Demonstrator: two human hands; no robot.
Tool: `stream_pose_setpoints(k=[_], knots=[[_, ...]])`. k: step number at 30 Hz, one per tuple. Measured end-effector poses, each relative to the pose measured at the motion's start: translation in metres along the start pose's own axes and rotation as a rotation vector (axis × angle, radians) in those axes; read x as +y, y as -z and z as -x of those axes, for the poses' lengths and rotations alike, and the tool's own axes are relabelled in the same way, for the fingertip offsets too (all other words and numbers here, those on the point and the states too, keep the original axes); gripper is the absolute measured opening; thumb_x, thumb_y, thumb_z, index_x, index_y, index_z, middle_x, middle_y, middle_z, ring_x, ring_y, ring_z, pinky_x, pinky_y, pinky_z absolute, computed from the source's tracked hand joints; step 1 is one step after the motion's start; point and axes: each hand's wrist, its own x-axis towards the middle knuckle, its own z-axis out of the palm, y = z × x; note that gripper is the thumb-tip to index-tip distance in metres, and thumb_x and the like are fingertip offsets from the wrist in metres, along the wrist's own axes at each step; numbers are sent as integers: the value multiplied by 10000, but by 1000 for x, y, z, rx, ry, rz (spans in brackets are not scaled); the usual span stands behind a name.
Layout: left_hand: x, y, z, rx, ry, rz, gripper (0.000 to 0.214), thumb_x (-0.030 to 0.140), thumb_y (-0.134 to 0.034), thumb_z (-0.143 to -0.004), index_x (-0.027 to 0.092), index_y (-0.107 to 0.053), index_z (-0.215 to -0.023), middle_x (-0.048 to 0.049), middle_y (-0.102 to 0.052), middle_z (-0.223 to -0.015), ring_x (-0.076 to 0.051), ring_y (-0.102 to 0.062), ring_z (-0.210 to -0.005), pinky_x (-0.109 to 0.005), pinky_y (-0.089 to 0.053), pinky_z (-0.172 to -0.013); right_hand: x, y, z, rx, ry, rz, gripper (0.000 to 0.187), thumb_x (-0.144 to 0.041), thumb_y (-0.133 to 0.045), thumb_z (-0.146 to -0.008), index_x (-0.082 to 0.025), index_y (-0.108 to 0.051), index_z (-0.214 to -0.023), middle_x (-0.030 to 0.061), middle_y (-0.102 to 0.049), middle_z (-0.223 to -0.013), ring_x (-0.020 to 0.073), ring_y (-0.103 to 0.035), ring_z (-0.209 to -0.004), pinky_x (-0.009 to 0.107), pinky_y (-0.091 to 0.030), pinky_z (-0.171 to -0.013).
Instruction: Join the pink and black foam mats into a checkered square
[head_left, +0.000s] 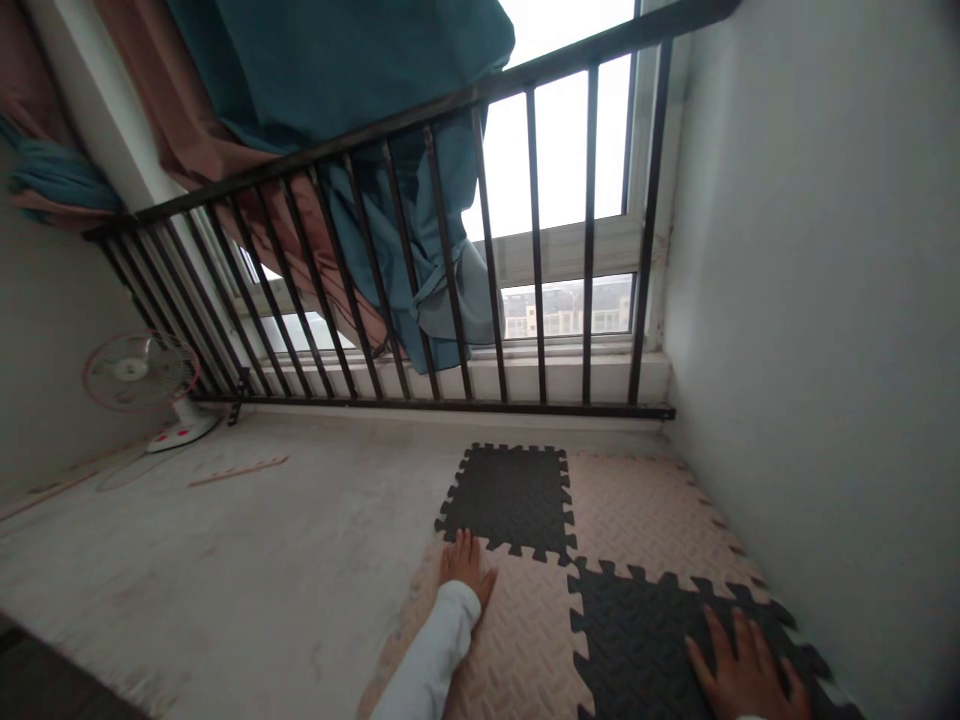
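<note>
Several interlocking foam floor tiles lie on the floor in a checker pattern by the right wall. My left hand (465, 566) lies flat with its fingers stretched out on a beige tile (517, 625), at the seam with the far black tile (510, 497). My right hand (742, 667) rests open, fingers spread, on the near black tile (649, 640). Another beige tile (637, 510) sits at the far right. Neither hand holds anything.
A bare concrete floor (255, 550) spreads to the left. A small pink fan (142, 380) stands at the far left by a black barred railing (465, 290). Behind it hang teal and pink curtains (390, 180) over a window. A white wall (825, 300) bounds the right.
</note>
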Motion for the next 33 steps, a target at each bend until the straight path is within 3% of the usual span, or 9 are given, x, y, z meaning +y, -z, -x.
stream_pose_setpoints(k=[6, 12, 17, 23, 29, 32, 33], knots=[[-15, 4, 9, 51, 53, 64, 569, 540, -313, -753, 329, -303, -1282, -48, -121, -1443, -294, -17, -1305, -477, -70, -1034, 0, -3, -1, 5, 5, -34, 659, -521, -276, -617, -213, -463, -1169, 118, -417, -1304, 240, -357, -1196, 424, -232, -956], [-21, 14, 6, 9, 70, 3, 641, 483, -350, -741, 217, -256, -1316, -111, -203, -1416, -225, -109, -1307, -437, -102, -1045, 5, -20, -1, 40, 15, -33, 652, -540, -279, -640, -229, -449, -1188, 100, -389, -1328, 241, -321, -1221, 429, -209, -964], [-18, 10, 26, -101, 122, -51, 680, 492, -323, -745, 213, -137, -1338, -74, -67, -1440, -219, -52, -1312, -472, -79, -1043, 7, -21, -2, 18, 25, -33, 665, -539, -272, -660, -202, -442, -1208, 119, -370, -1338, 245, -313, -1226, 427, -210, -968], [-19, -14, 56, -163, 35, -21, 797, 568, -404, -663, 263, -94, -1331, -71, 5, -1439, -257, 40, -1306, -529, 1, -1019, -2, -8, 1, 28, -25, -14, 618, -495, -262, -682, -226, -431, -1213, 92, -370, -1341, 227, -291, -1241, 427, -183, -992], [-25, -32, 49, -151, 22, 8, 884, 662, -427, -603, 277, -97, -1328, -72, 23, -1435, -278, 83, -1297, -543, 41, -1008, -4, 3, -2, -87, -18, 57, 561, -454, -288, -710, -233, -453, -1199, 102, -384, -1333, 245, -294, -1241, 483, -182, -983], [-27, -35, 49, -131, 4, 20, 934, 678, -451, -568, 274, -89, -1328, -87, 30, -1431, -280, 85, -1293, -542, 51, -1007, -28, 24, -18, -187, 25, 69, 516, -347, -306, -725, -211, -460, -1198, 119, -366, -1342, 270, -290, -1240, 544, -201, -958], [-27, -36, 50, -112, -11, 27, 944, 674, -465, -559, 272, -93, -1327, -92, 19, -1430, -282, 75, -1292, -541, 46, -1009, -43, 33, -26, -195, 101, 48, 526, -307, -309, -724, -200, -430, -1225, 115, -330, -1363, 265, -276, -1248, 541, -205, -963]])
